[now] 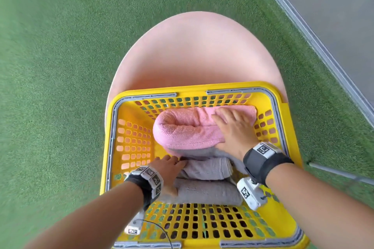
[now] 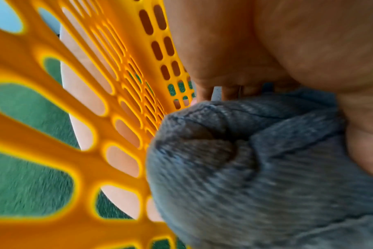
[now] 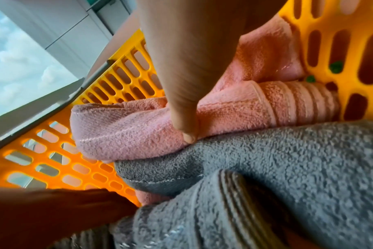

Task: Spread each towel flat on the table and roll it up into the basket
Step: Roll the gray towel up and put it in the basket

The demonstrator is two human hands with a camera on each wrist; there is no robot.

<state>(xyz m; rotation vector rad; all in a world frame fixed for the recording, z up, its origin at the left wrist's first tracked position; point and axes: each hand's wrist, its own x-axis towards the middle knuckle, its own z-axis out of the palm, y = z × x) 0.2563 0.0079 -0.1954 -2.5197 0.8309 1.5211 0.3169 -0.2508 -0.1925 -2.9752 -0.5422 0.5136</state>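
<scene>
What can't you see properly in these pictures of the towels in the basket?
- Left hand fingers: head view, tucked under the pink towel; the left wrist view is blurred.
- How many grey towels there are: upper rolls cover whatever lies beneath.
- Basket near rim: cut off by the head view's bottom edge.
- Right hand palm: pressed against the pink towel, hidden in every view.

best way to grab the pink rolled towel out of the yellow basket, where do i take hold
Grip the pink towel across the middle of the roll, coming from above: it lies lengthwise on top of the grey towels, its upper side exposed. Wrap fingers over the roll's outer edge so it stays wound. The basket walls block a side approach. The right hand already rests on its right end.
</scene>
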